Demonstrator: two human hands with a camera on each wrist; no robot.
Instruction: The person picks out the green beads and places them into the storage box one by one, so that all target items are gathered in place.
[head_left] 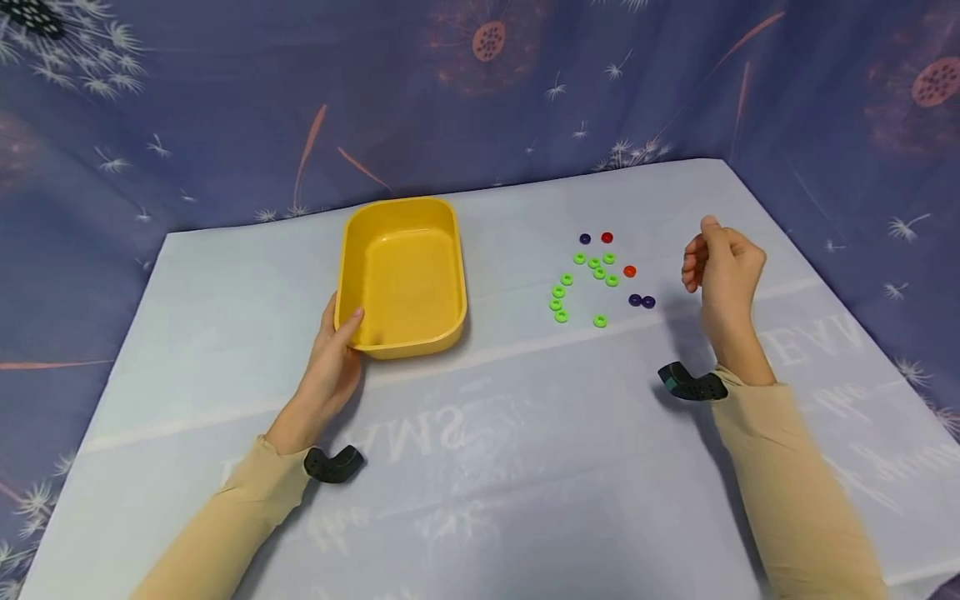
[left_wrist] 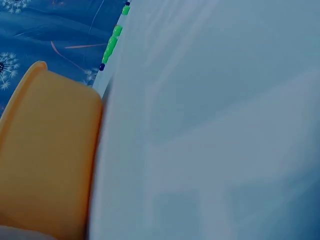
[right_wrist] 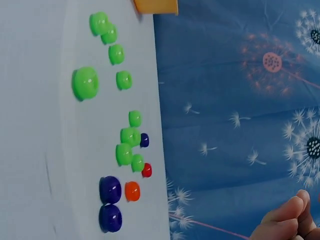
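Observation:
My left hand (head_left: 330, 367) grips the near left corner of a yellow plastic tray (head_left: 401, 346), thumb over the rim and fingers along the outside wall. The tray's inside shows bare. In the left wrist view the tray's side wall (left_wrist: 50, 150) stands close beside the white tabletop. My right hand (head_left: 727, 262) is raised at the right of the table, fingers loosely curled and thumb near the fingertips, with nothing visible in it. To its left lie small rings: several green rings (head_left: 599, 321), dark blue rings (head_left: 635, 300) and red rings (head_left: 629, 272).
A white cloth with faint mirrored lettering covers the table (head_left: 465, 517). Blue curtains (head_left: 262, 100) with dandelion prints hang behind it and along the sides. A dark wrist device (head_left: 333, 464) sits on the left sleeve, another device (head_left: 692, 383) on the right.

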